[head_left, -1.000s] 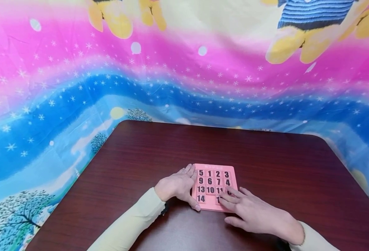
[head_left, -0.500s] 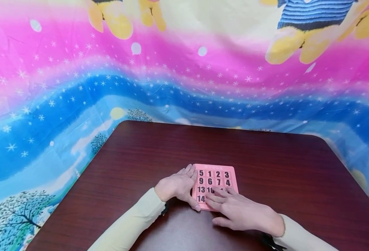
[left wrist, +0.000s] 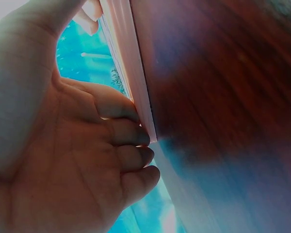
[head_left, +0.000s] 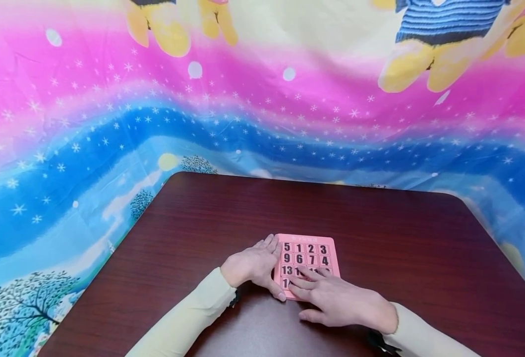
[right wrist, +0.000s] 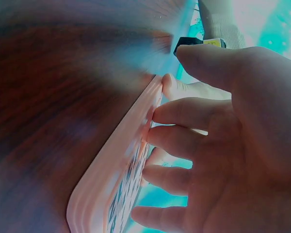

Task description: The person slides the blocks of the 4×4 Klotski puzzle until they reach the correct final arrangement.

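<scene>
A pink number slide puzzle (head_left: 307, 239) lies flat on the table, with black-numbered tiles in rows. Along its left side rests my left hand (head_left: 255, 263), fingers extended and thumb by the lower left corner. The left wrist view shows the fingertips of the left hand (left wrist: 82, 150) touching the puzzle's side edge. My right hand (head_left: 333, 295) reaches over the lower part, its spread fingers on the tiles, covering much of the bottom two rows. In the right wrist view, fingertips of the right hand (right wrist: 203, 160) touch the puzzle's face (right wrist: 128, 187).
The dark wooden table (head_left: 226, 208) extends around the puzzle on all sides. Behind and beside it hangs a colourful printed cloth (head_left: 262, 114). Pale sleeves (head_left: 186, 312) cover both forearms, with a black strap at each wrist.
My right hand has moved left across the puzzle's lower rows, now covering the bottom-row gap seen earlier beside the 14 tile. The left hand has stayed in place.
</scene>
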Available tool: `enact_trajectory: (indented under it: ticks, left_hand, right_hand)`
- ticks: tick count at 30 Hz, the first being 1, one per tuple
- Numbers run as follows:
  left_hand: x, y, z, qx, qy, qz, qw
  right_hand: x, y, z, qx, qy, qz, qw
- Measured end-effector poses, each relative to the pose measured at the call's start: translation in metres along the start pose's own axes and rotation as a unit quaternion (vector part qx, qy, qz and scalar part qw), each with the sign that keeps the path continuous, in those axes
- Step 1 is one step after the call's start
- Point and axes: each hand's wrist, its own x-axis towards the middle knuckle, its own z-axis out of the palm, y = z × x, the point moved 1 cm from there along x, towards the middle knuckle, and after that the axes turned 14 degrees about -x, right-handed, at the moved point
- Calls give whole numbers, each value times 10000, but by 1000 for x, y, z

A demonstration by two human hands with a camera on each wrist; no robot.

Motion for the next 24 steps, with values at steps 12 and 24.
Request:
enact_trajectory:
  ticks: [12, 24]
  left_hand:
    - [0, 1, 0, -3, 16, 24, 10000]
    - [1, 0, 1, -8, 53, 15, 10000]
  right_hand:
    - [-15, 6, 4, -67, 131, 124, 9998]
    - [-21, 12, 5, 214, -37, 238, 9995]
